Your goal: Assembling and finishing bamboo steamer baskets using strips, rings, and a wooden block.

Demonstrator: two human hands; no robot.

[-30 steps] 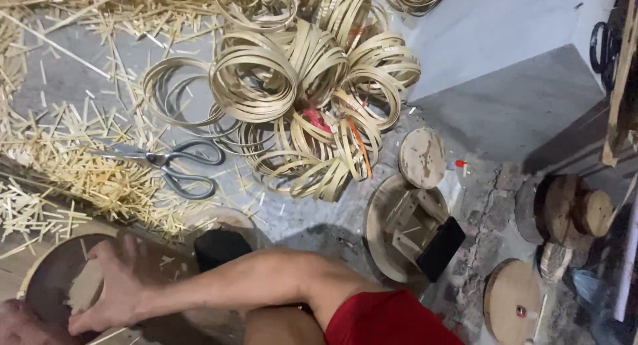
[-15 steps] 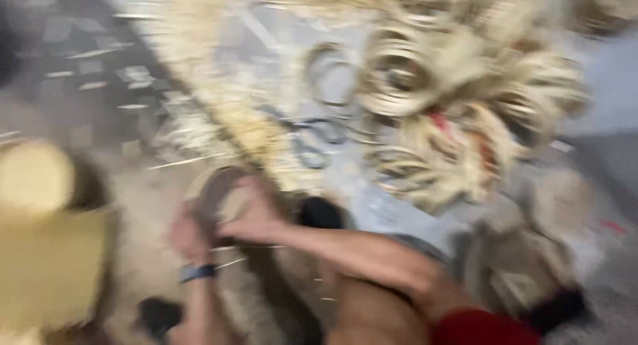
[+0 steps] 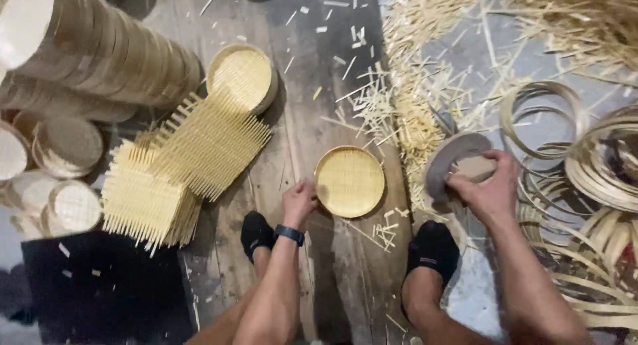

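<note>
Even, soft overhead light and a sharp picture. Glare washes the stack of bamboo trays (image 3: 86,49) at ten o'clock; deep shadow pools at seven o'clock; the bamboo strip hoops (image 3: 585,165) at three o'clock blur slightly.

free: bare floor planks (image 3: 319,86) | blocked: mat stack (image 3: 149,205), splinter heap (image 3: 412,99)

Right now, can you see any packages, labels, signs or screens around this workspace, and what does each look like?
None of those show: no package, label, sign or screen.
Nearest to a device: a dark band on the left wrist; no display visible.
Left hand: touches a round woven bamboo tray on the floor.
Right hand: grips a grey round disc beside bamboo scraps.
</note>
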